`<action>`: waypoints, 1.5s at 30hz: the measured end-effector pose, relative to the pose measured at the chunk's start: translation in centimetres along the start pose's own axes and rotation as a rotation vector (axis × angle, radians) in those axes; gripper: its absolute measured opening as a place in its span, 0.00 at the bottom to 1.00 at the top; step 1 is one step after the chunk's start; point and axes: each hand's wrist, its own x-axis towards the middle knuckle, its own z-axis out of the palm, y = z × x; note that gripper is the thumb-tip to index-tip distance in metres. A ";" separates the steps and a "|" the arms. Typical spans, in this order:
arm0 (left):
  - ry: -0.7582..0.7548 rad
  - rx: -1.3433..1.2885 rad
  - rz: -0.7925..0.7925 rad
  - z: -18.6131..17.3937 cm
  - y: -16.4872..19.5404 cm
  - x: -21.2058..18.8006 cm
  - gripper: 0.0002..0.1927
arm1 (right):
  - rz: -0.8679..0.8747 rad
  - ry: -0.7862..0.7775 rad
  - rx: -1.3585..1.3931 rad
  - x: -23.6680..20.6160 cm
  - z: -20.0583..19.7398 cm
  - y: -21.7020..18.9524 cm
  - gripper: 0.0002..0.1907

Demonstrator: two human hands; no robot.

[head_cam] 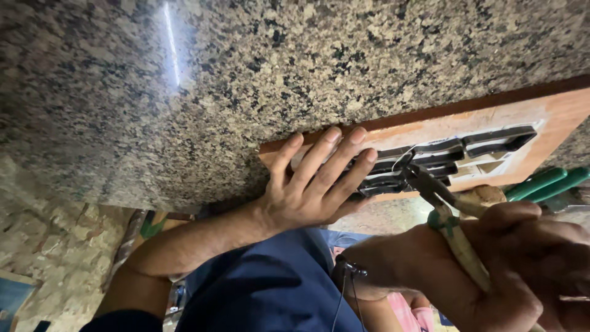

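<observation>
A wooden board (430,126) with a row of dark switch-like parts (473,147) lies at the edge of a speckled granite counter (246,67). My left hand (310,184) is pressed flat on the board's left end, fingers spread, holding nothing. My right hand (510,264) grips a pair of pliers (442,203) with worn pale handles. The pliers' jaws touch a thin white wire at the dark parts.
A second tool with green handles (544,183) lies to the right of the board. Blue cloth (270,283) covers my lap below the counter edge. A rough stone floor (43,246) shows at lower left. A thin dark cord hangs near my right wrist.
</observation>
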 end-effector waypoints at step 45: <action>0.074 -0.118 0.030 1.0 0.0 -0.3 0.48 | -0.550 0.055 -0.234 1.5 -9.3 4.9 0.06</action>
